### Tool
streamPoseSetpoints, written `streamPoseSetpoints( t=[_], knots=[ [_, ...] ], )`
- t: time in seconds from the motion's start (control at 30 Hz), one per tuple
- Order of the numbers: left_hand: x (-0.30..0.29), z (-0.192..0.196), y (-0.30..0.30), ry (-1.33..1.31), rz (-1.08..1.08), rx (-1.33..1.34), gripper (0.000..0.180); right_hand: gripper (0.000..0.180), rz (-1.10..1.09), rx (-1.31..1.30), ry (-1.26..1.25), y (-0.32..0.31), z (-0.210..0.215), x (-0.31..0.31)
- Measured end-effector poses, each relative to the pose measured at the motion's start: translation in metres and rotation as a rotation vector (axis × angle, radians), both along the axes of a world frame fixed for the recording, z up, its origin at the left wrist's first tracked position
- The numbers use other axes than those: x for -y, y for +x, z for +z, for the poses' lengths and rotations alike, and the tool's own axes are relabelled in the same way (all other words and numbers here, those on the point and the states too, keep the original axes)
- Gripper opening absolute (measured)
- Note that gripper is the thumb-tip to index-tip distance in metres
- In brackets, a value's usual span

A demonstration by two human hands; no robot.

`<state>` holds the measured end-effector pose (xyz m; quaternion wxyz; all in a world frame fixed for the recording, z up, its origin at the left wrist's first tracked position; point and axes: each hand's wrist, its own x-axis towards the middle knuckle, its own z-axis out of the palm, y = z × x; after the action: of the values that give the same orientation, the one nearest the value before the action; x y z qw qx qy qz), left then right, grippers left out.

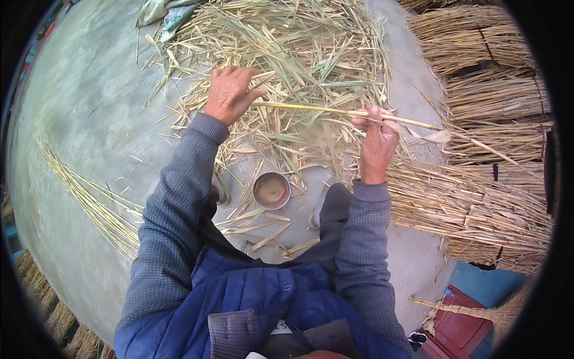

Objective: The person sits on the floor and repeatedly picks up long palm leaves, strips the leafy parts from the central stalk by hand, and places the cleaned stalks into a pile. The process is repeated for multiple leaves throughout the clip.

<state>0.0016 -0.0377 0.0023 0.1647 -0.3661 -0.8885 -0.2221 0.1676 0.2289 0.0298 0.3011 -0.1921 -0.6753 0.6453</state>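
A long, thin yellow-green reed stalk (311, 109) stretches across in front of me, slanting down to the right. My right hand (378, 143) pinches it between thumb and fingers, and a pale dry leaf sheath (439, 137) hangs from the stalk just past that hand. At the stalk's left end is my left hand (229, 94), back upward, its thumb held apart from the bent fingers. That end meets the hand below the thumb; any contact under the palm is hidden. Beneath both hands lies a heap of dry and green stripped leaves (287, 54).
A round bowl (272, 191) with brownish contents stands between my feet. Thin peeled stalks (89, 194) lie at left. Reed bundles (478, 197) are stacked along the right. A straw broom (460, 308) rests by a red object (455, 326) at lower right; cloth (170, 13) lies at the top.
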Motion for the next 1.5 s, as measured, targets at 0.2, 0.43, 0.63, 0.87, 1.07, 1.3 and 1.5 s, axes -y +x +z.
streamPoseSetpoints(
  t=[0.2,0.43,0.63,0.87,1.07,1.3,1.5],
  knots=[
    [-0.059,0.014,0.045,0.305,-0.390,0.319,0.022,0.025,0.215,0.092,0.015,-0.016,-0.015,0.054],
    [-0.003,-0.006,-0.004,0.225,-0.291,0.626,0.012,0.027,0.305,-0.019,-0.093,-0.006,0.009,0.025],
    [0.024,-0.031,-0.012,-0.013,-0.193,0.714,0.021,0.027,0.157,-0.014,0.035,-0.009,0.011,0.015],
    [0.013,-0.024,0.010,0.495,-0.336,0.907,0.027,0.032,0.151,-0.045,-0.007,-0.022,0.013,0.033],
    [0.025,-0.022,0.004,0.509,-0.144,1.148,0.023,0.029,0.155,-0.043,-0.037,-0.025,0.011,0.039],
    [0.037,-0.021,-0.007,0.934,-0.132,1.122,0.016,0.035,0.108,0.064,-0.197,-0.028,-0.014,0.029],
    [0.052,-0.046,-0.036,0.327,0.098,0.746,0.022,0.036,0.095,0.101,-0.213,-0.024,-0.023,0.017]
  ],
)
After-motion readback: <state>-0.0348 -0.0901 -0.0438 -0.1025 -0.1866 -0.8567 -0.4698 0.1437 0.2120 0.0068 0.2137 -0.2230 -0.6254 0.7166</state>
